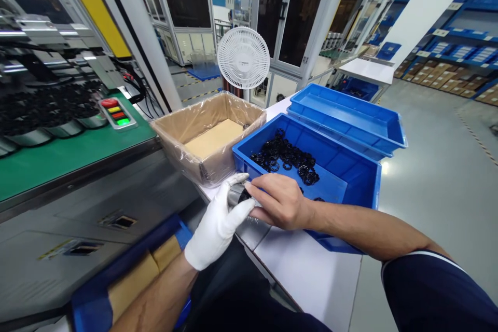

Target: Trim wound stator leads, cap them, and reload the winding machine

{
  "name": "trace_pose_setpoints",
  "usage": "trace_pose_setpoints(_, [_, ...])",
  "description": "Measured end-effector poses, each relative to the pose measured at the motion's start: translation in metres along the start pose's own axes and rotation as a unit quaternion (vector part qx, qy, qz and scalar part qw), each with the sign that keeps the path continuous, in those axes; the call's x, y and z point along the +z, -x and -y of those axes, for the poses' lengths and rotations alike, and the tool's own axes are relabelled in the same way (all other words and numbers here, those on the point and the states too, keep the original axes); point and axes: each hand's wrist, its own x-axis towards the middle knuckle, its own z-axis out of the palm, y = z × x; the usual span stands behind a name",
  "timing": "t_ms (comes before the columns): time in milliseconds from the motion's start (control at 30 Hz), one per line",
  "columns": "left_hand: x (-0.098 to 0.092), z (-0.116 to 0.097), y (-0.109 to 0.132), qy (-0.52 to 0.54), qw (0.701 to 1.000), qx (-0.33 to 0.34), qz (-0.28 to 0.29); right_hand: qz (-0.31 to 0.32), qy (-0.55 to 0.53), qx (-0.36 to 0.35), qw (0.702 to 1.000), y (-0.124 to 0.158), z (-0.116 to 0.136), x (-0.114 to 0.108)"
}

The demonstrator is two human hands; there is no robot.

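Note:
My left hand (216,223), in a white glove, is closed around a silver metal cylinder (234,195). A black part (244,195) shows at the cylinder's right end. My bare right hand (282,201) meets that end with bent, closed fingers; what lies between them is mostly hidden. Both hands are over the front edge of a white table (303,264). Just beyond my right hand, a blue bin (350,166) holds a heap of black plastic rings (286,153).
An open carton lined with clear plastic (179,153) stands left of the bin. Stacked blue trays (350,114) sit behind it, near a white fan (243,58). At left, a green machine bench (73,153) carries metal cylinders with black tops and a button box (118,113).

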Motion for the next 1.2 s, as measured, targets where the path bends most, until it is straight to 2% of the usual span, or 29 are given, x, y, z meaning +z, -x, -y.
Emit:
trace_pose_setpoints(67, [0.001, 0.003, 0.001, 0.013, 1.0, -0.002, -0.002, 0.009, -0.004, 0.008, 1.0, 0.001, -0.003, 0.003])
trace_pose_setpoints(167, [-0.002, 0.011, -0.004, 0.013, 1.0, 0.016, 0.007, 0.024, -0.104, 0.037, 0.994, 0.002, -0.028, 0.006])
trace_pose_setpoints(233, [-0.003, 0.025, -0.013, -0.056, 0.998, 0.036, -0.002, 0.056, -0.134, 0.154, 0.977, 0.003, -0.057, 0.007])
trace_pose_setpoints(267, [-0.001, 0.035, -0.018, -0.105, 0.994, 0.038, -0.008, 0.09, -0.106, 0.242, 0.96, 0.004, -0.072, 0.006])
trace_pose_setpoints(333, [0.006, 0.061, -0.026, -0.182, 0.983, 0.02, -0.013, 0.173, -0.008, 0.398, 0.901, 0.011, -0.101, 0.008])
trace_pose_setpoints(400, [0.014, 0.084, -0.031, -0.201, 0.979, -0.014, 0.006, 0.257, 0.047, 0.466, 0.845, 0.021, -0.119, 0.014])
trace_pose_setpoints(467, [0.018, 0.096, -0.03, -0.2, 0.979, -0.031, 0.019, 0.326, 0.042, 0.477, 0.815, 0.035, -0.126, 0.025])
trace_pose_setpoints(533, [0.015, 0.093, -0.027, -0.195, 0.98, -0.03, 0.031, 0.388, 0.037, 0.489, 0.78, 0.049, -0.124, 0.038])
trace_pose_setpoints(633, [-0.001, 0.071, -0.023, -0.122, 0.99, -0.053, 0.051, 0.441, 0.037, 0.513, 0.736, 0.064, -0.115, 0.055])
trace_pose_setpoints(767, [-0.023, 0.046, -0.019, 0.059, 0.989, -0.135, -0.007, 0.453, 0.036, 0.535, 0.712, 0.067, -0.113, 0.06])
trace_pose_setpoints(833, [-0.029, 0.04, -0.016, 0.049, 0.991, -0.124, -0.025, 0.441, 0.038, 0.538, 0.718, 0.059, -0.118, 0.054])
trace_pose_setpoints(900, [-0.031, 0.036, -0.011, -0.013, 0.995, -0.094, -0.039, 0.413, 0.04, 0.531, 0.738, 0.046, -0.122, 0.045])
trace_pose_setpoints(1000, [-0.029, 0.028, -0.006, -0.055, 0.994, -0.053, -0.083, 0.344, 0.03, 0.488, 0.801, 0.02, -0.113, 0.027])
trace_pose_setpoints(1067, [-0.028, 0.021, -0.006, -0.025, 0.995, -0.018, -0.095, 0.296, 0.01, 0.443, 0.846, 0.004, -0.091, 0.017])
trace_pose_setpoints(1133, [-0.028, 0.014, -0.008, 0.012, 0.997, 0.011, -0.072, 0.205, -0.047, 0.37, 0.905, -0.007, -0.062, 0.008])
trace_pose_setpoints(1200, [-0.025, 0.007, -0.009, 0.064, 0.998, 0.014, -0.025, 0.067, -0.144, 0.27, 0.95, -0.01, -0.033, 0.002])
